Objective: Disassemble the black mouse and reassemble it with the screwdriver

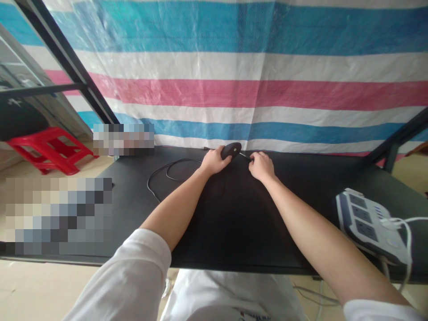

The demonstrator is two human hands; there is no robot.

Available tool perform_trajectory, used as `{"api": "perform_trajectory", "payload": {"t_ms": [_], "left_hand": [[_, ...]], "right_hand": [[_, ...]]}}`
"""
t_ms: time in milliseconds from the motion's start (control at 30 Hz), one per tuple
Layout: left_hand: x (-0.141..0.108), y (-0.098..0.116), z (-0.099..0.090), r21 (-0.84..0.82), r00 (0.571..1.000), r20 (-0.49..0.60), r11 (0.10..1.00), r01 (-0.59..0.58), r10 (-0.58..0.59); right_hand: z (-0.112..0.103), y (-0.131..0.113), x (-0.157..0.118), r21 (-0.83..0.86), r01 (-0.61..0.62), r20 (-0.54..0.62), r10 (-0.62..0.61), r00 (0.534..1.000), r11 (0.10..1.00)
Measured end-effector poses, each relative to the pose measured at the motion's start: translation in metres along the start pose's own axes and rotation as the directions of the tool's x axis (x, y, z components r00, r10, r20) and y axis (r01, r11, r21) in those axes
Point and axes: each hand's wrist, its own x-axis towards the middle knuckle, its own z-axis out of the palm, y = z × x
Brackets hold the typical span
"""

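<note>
**Two-handed grip on a mouse (235,149) and a slim tool (246,156)**

The mouse, dark with a pale round mark, is pinched between the thumb and fingers of the left hand (215,161), near the far edge of the black worktop (230,232). The dark end of the slim tool is enclosed by the curled fingers of the right hand (261,166); its bright shaft is directed left toward the mouse, though whether contact is made cannot be told. Just beyond the left hand, a small plug (207,148) is seen. A thin black cable (170,162) is looped on the worktop to the left, partly hidden by the left forearm. At the near right, a white power strip (374,225) is placed, with a white lead (408,245) plugged in. The far side is backed by a striped sheet (200,93); at the far left, a red stool (55,142) is set on the floor (103,164).
</note>
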Motion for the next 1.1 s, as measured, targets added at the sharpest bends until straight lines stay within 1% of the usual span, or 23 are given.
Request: {"api": "perform_trajectory", "payload": {"t_ms": [367,433,500,600,667,967,1100], "left_hand": [[-0.0001,-0.0008,-0.0007,-0.014,1.0,0.012,1.0,-0.003,0.003],[0.0,-0.0009,-0.0004,-0.009,1.0,0.012,1.0,-0.006,0.006],[0.0,-0.001,0.0004,-0.005,1.0,0.004,1.0,-0.007,0.007],[-0.0004,-0.0012,0.0017,-0.002,1.0,-0.009,1.0,0.008,-0.008],[-0.0006,-0.0015,0.0023,-0.002,1.0,-0.015,1.0,0.02,-0.02],[-0.0006,-0.002,0.0019,-0.037,0.999,-0.014,0.999,0.032,-0.032],[-0.0008,-0.0021,0.0015,-0.066,0.999,-0.024,0.997,0.03,-0.031]], "right_hand": [[-0.0069,0.0036,-0.0013,-0.099,-0.105,-0.01,0.105,0.994,0.99],[-0.0066,0.0027,-0.0022,-0.126,-0.089,-0.039,0.084,0.996,0.988],[-0.0062,0.0012,-0.0033,-0.148,-0.044,-0.065,0.035,0.997,0.988],[-0.0057,-0.002,-0.0045,-0.159,0.047,-0.061,-0.057,0.996,0.986],[-0.0055,-0.0038,-0.0049,-0.161,0.082,-0.055,-0.092,0.994,0.984],[-0.004,-0.0029,-0.0043,-0.17,0.032,-0.043,-0.04,0.998,0.985],[-0.0043,-0.0022,-0.0036,-0.132,0.086,-0.074,-0.096,0.993,0.988]]}}
